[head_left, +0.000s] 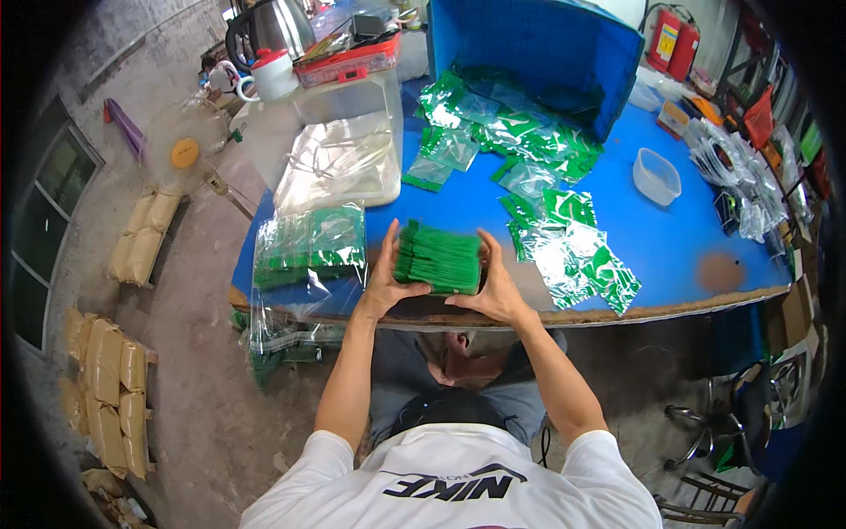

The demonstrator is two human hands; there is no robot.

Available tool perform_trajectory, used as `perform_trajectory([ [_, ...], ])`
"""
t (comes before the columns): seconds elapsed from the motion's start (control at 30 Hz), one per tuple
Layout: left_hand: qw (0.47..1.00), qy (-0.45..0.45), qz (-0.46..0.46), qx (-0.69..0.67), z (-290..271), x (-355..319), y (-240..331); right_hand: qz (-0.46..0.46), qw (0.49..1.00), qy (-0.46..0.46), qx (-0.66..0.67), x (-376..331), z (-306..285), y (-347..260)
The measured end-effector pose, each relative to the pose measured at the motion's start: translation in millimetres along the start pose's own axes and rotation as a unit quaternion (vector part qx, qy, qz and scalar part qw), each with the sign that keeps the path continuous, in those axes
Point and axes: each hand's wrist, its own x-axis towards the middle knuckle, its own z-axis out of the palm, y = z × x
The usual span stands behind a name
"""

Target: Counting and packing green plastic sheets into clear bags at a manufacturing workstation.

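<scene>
Between my two hands, at the near edge of the blue table, stands a tight stack of green packets [437, 258]. My left hand [385, 280] presses on its left side, thumb along the front. On the opposite side my right hand [498, 286] grips it the same way, its thumb at the lower front corner. To the left lies a clear plastic bag [308, 247] with more green packets inside, its loose end hanging over the edge. Loose green and clear packets [577, 264] are scattered to the right of my right hand.
A blue bin [538, 53] lies on its side at the back, packets spilling out. White tray [388, 176] with clear bags stands at back left, red basket [352, 62] behind it. A clear tub [656, 176] and silvery packages [736, 176] are at right.
</scene>
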Motion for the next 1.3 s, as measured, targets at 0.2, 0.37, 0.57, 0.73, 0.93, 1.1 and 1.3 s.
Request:
perform_trajectory([
  [0.2,0.998,-0.001,-0.034,-0.047,-1.9,-3.0,-3.6,-0.032,0.999,0.016,-0.038,10.3,1.5,-4.4],
  [0.37,0.997,0.020,-0.047,-0.052,12.1,3.2,-1.2,-0.046,0.997,0.005,-0.061,8.1,-4.4,2.3],
  [0.57,0.998,0.005,-0.046,-0.048,11.9,3.0,-13.3,-0.102,0.991,-0.014,-0.087,9.6,0.8,6.3],
  [0.73,0.998,0.021,-0.051,-0.026,12.2,3.9,-7.1,-0.080,0.993,-0.015,-0.081,11.1,-6.1,-3.1],
  [0.93,1.000,0.007,-0.017,-0.006,16.2,6.6,-11.3,-0.073,0.989,0.008,-0.128,10.6,-7.2,5.0],
  [1.1,0.966,0.224,0.088,0.089,29.2,11.3,-29.5,-0.045,0.991,-0.004,-0.129,4.1,1.3,-12.9],
  [1.3,0.951,0.278,0.078,0.114,41.0,21.8,-28.2,-0.088,0.988,0.040,-0.117,-10.1,14.2,-2.9],
])
